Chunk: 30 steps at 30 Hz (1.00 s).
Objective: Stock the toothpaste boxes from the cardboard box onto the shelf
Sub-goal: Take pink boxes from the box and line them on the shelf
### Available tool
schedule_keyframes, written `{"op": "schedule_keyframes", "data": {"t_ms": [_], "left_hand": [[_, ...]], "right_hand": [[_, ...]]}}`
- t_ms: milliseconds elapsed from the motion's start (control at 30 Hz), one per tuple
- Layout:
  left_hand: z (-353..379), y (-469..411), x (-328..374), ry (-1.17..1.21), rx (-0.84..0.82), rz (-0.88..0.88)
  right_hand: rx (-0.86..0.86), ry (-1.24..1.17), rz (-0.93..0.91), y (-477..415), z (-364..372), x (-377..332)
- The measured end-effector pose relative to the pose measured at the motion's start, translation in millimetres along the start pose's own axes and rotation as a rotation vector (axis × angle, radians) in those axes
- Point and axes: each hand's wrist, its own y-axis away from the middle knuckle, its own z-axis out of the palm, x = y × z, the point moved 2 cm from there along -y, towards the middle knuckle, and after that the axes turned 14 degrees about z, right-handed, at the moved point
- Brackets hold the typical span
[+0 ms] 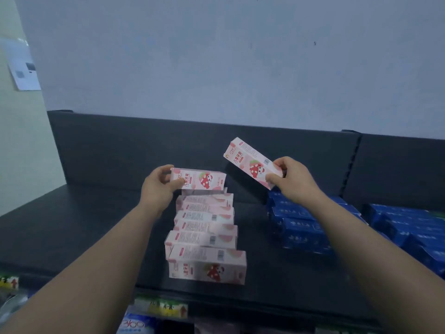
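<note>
A row of several pink toothpaste boxes [204,235] with a strawberry picture stands on the black shelf [72,225], running from the front edge toward the back. My left hand [157,186] grips the left end of one more pink box [202,180], held level at the far end of the row. My right hand [292,179] pinches the lower end of another pink box [250,161], tilted up to the left in the air above the shelf. The cardboard box is out of view.
Blue boxes [301,227] are stacked on the shelf at the right, under my right forearm, with more blue boxes [409,227] further right. The shelf has a black back panel [192,145]. Price labels [166,307] line the front edge, with goods below.
</note>
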Motion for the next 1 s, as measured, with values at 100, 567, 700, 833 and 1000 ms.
{"op": "schedule_keyframes", "data": {"t_ms": [100, 567, 700, 833, 1000], "left_hand": [[7.7, -22.4, -16.6, 0.034, -0.061, -0.024], [21.3, -74.6, -64.1, -0.035, -0.22, -0.103], [18.6, -76.2, -63.2, -0.074, -0.241, -0.058], [5.6, -77.7, -63.8, -0.095, -0.248, -0.018], [-9.0, -69.9, -67.7, -0.119, -0.227, -0.013]], "right_hand": [[0.014, -0.001, 0.013, -12.2, 7.8, -3.5], [-0.184, 0.006, 0.065, -32.9, 37.5, -22.3], [-0.243, 0.059, 0.065, -32.1, 53.2, -27.6], [-0.261, 0.091, 0.073, -32.8, 73.1, -33.4], [-0.205, 0.086, 0.108, -33.8, 96.9, -37.2]]}}
